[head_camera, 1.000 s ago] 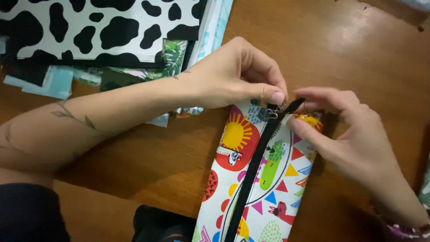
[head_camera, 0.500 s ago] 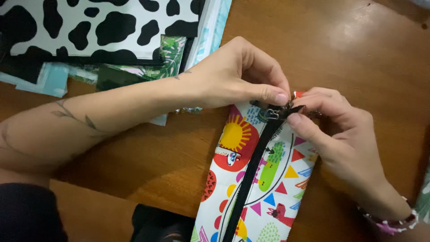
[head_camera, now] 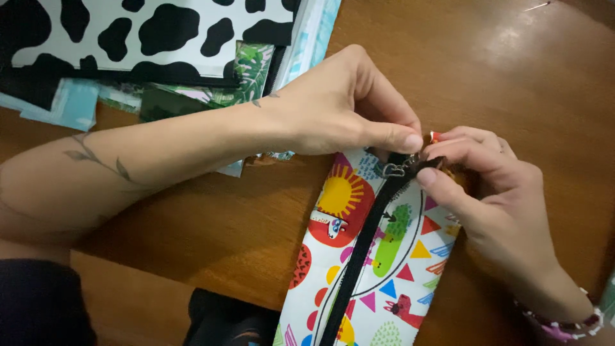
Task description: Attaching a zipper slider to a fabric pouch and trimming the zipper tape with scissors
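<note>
A brown wooden table [head_camera: 525, 70] fills most of the view, its polished top catching a soft sheen of light toward the upper right. At the upper left lies a stack of fabric pieces: a black-and-white cow-print cloth [head_camera: 147, 32] on top, with leaf-print fabric [head_camera: 253, 70] and pale blue scraps [head_camera: 67, 106] beneath.

Left of the printed zipper pouch [head_camera: 378, 256], bare wooden table [head_camera: 211, 211] gives open passage; beyond its top right the tabletop also lies open. Up-left of the pouch, a fabric stack topped by cow-print cloth [head_camera: 147, 32] blocks the way.
</note>
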